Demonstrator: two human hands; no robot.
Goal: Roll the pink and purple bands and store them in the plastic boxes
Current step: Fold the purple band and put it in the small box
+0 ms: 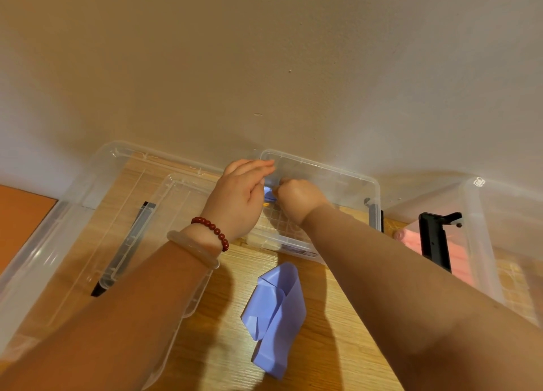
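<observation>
Both hands meet over a clear plastic box [373,188] at the centre of the frame, pushed against the beige wall [264,67]; the right hand [296,199] is curled into a loose fist, and its fingertips pinch a purple band [269,195], of which only a small bunched bit shows between the two hands, above the box's left part; the left hand [238,198] lies just left of it with its fingers held straight and together, their tips at the box's upper left corner; whether its thumb touches the band I cannot tell. On the left wrist sit a red bead bracelet [212,229] and a pale bangle [191,248].

A second purple band [278,311] lies loose and creased on the wooden table [329,355], below centre, between the two forearms and apart from the box. In the left half of the frame two clear lids rest flat on the table, a smaller lid [176,193] on top of a larger lid [88,182]. At the right edge stands another clear box [482,243] with a black latch [435,241]; pink bands [458,263] show through its wall.
</observation>
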